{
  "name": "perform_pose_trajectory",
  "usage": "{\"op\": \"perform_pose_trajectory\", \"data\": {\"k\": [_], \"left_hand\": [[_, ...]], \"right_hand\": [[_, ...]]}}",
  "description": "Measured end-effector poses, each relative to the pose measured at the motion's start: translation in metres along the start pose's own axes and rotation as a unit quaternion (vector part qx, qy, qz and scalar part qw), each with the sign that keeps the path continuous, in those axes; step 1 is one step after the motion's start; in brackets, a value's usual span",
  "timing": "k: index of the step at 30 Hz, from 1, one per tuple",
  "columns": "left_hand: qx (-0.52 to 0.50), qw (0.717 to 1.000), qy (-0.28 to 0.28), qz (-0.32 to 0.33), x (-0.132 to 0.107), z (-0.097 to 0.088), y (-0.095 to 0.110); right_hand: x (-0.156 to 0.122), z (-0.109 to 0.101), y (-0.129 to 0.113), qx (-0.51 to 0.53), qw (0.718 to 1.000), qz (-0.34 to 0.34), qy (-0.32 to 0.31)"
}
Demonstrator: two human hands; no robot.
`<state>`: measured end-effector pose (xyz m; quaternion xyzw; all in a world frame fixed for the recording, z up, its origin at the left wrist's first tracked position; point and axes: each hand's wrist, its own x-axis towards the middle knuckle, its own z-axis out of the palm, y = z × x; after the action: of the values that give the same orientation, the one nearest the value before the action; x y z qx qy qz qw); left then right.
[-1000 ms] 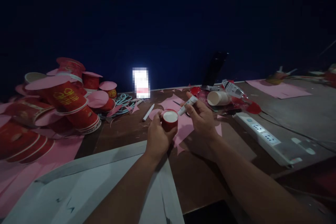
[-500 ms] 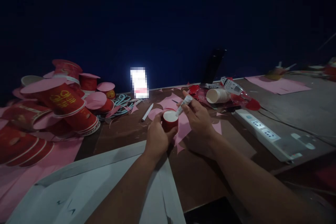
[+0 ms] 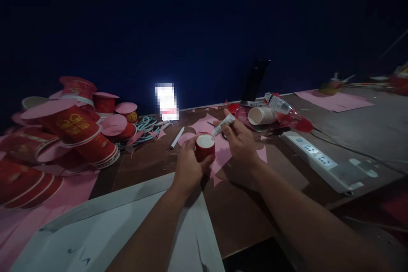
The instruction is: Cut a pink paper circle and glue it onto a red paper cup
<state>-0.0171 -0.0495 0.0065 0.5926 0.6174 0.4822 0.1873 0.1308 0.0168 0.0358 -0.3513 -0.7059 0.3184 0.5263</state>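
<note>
My left hand [image 3: 190, 165] is closed around a red paper cup [image 3: 204, 152], whose round white end faces up. Between the fingers of my right hand [image 3: 238, 138] is a white glue stick [image 3: 223, 125], tilted so that its lower end meets the cup's rim at the right side. A dark looped handle, perhaps of scissors, shows beside the right fingers. Under both hands lies cut pink paper [image 3: 223, 157] with jagged edges. Left of the cup are a pink paper disc [image 3: 185, 138] and a white pen [image 3: 177, 137].
Red cups with pink discs [image 3: 78, 125] are heaped at the left. A bright blurred phone screen [image 3: 167, 101] stands at the back. Stacked paper cups [image 3: 262, 116] lie in plastic wrap, near a power strip [image 3: 308, 157]. A white board [image 3: 134, 225] lies in front.
The glue stick has tipped flatter and moved slightly left, from the cup's white end to its rim edge. The left hand still grips the cup. The whole view has shifted a little.
</note>
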Motion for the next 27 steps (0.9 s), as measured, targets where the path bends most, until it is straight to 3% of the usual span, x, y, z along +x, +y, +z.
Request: {"op": "perform_pose_trajectory", "data": {"k": [3, 10, 27], "left_hand": [[0.046, 0.999, -0.005, 0.026, 0.001, -0.001, -0.002], [0.108, 0.992, 0.065, 0.027, 0.006, 0.012, -0.003], [0.018, 1.0, 0.01, 0.006, 0.004, 0.008, -0.004]], "right_hand": [[0.0, 0.001, -0.002, -0.006, 1.0, -0.004, -0.018], [0.0, 0.001, -0.007, -0.021, 0.999, -0.014, -0.03], [-0.001, 0.002, -0.002, -0.001, 1.0, -0.014, -0.022]]}}
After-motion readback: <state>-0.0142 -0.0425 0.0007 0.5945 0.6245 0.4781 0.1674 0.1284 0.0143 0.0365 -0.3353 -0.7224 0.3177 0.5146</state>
